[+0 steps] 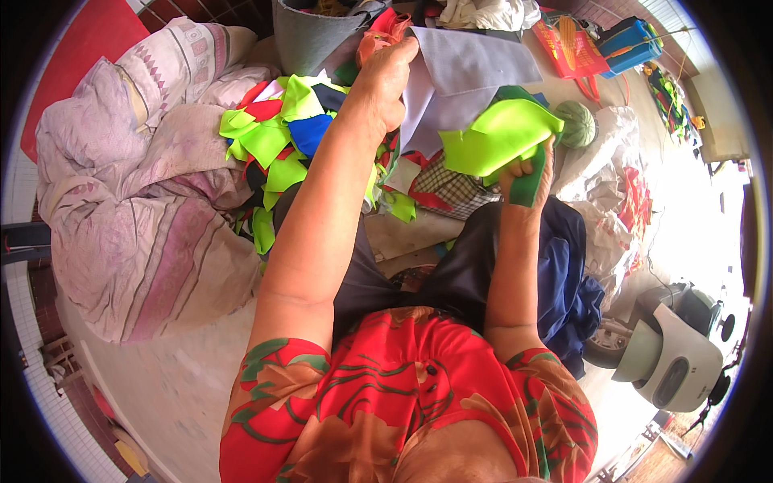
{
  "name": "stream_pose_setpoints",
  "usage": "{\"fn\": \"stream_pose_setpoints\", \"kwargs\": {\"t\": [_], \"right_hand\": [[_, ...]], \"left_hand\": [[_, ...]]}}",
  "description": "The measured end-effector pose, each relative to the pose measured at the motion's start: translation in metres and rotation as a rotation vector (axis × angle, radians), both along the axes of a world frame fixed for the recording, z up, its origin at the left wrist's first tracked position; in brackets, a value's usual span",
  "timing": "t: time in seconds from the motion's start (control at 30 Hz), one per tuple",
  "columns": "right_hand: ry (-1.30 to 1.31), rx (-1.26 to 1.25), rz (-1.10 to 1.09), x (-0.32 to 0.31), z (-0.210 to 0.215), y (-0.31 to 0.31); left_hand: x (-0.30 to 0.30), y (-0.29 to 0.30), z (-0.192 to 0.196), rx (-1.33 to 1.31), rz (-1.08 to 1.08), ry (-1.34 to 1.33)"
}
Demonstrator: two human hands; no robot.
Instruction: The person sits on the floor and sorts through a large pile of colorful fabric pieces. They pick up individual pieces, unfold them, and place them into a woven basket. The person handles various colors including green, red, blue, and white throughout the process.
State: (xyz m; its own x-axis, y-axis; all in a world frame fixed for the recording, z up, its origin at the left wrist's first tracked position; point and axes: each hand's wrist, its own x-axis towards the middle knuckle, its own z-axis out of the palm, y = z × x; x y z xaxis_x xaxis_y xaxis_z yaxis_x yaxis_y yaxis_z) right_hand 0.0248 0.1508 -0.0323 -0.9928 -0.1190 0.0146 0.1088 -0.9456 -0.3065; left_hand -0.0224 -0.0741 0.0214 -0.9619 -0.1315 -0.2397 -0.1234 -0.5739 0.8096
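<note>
My left hand (386,87), its arm stretched far forward, pinches the corner of a flat grey cloth piece (479,63), which spreads out to the right. Closed around several fabric scraps is my right hand (541,175). A neon yellow-green scrap (495,138) lies over the top of them, and a dark green strip (525,190) hangs down over the fingers. Left of my left forearm is a heap of scraps (278,145) in neon, red, blue and black. A checked cloth (451,190) lies between my arms, beyond my knees.
A big patterned cloth bundle (173,153) fills the left side. Ahead stands a grey bucket (312,39). To the right are a striped green round object (576,123), a white plastic sack (600,173), a red bag (570,50), dark blue cloth (562,270) and a pale scooter (680,354).
</note>
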Motion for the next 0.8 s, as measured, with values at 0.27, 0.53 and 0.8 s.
{"fn": "stream_pose_setpoints", "kwargs": {"t": [0.27,0.53,0.8], "right_hand": [[0.050,0.163,-0.151,-0.026,-0.049,0.047],[0.122,0.209,-0.155,-0.013,-0.050,0.044],[-0.057,0.229,-0.042,0.008,0.001,-0.007]], "left_hand": [[0.001,-0.014,0.016,0.288,0.028,0.093],[0.000,-0.027,0.016,0.392,0.013,0.087],[0.007,-0.019,0.024,0.313,-0.018,0.065]]}}
